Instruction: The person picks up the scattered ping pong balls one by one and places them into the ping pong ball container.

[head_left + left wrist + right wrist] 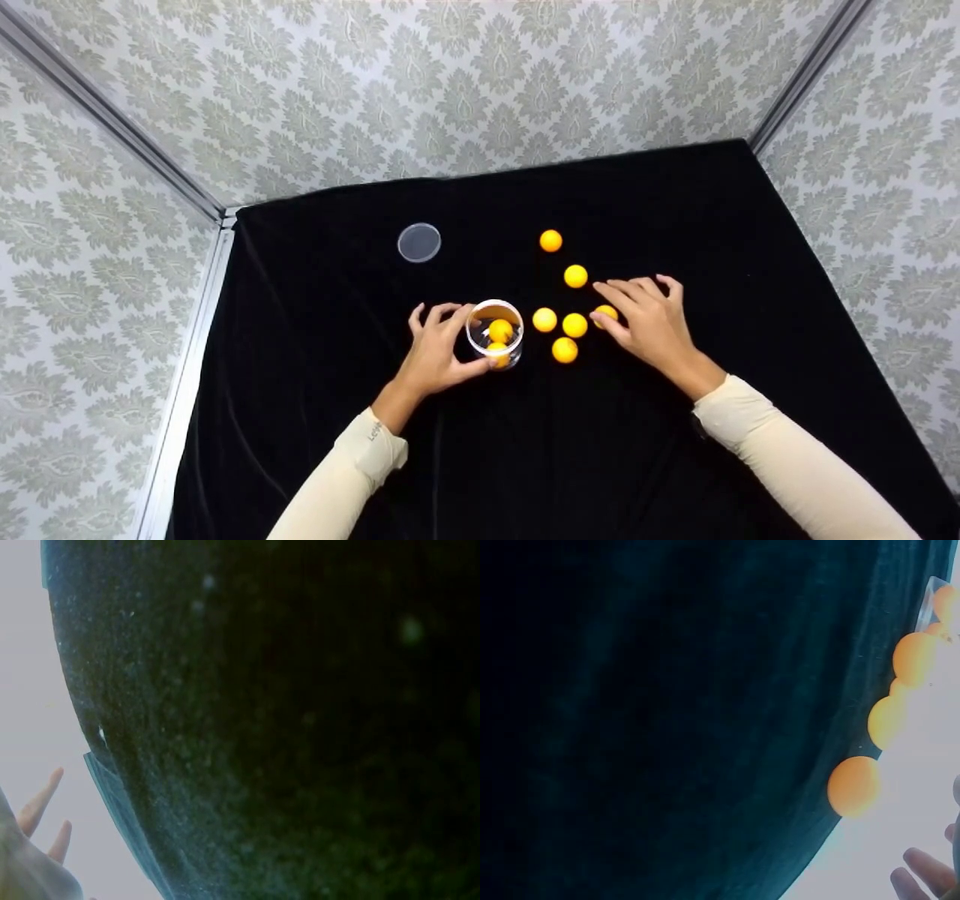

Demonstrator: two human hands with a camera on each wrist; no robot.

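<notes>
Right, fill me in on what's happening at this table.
A person sits at a black cloth. The left hand grips a clear cup that has two orange balls inside. The right hand rests its fingers on one orange ball at the edge of a loose cluster. Three more balls lie between that hand and the cup, and two others sit farther back. A clear round lid lies apart, behind the cup to the left.

Left hand (435, 352): grips clear cup (495, 334) holding orange balls.
Right hand (649, 322): fingertips on one orange ball (604, 314).
Lid (419, 242): apart, on black cloth (337, 247).
</notes>
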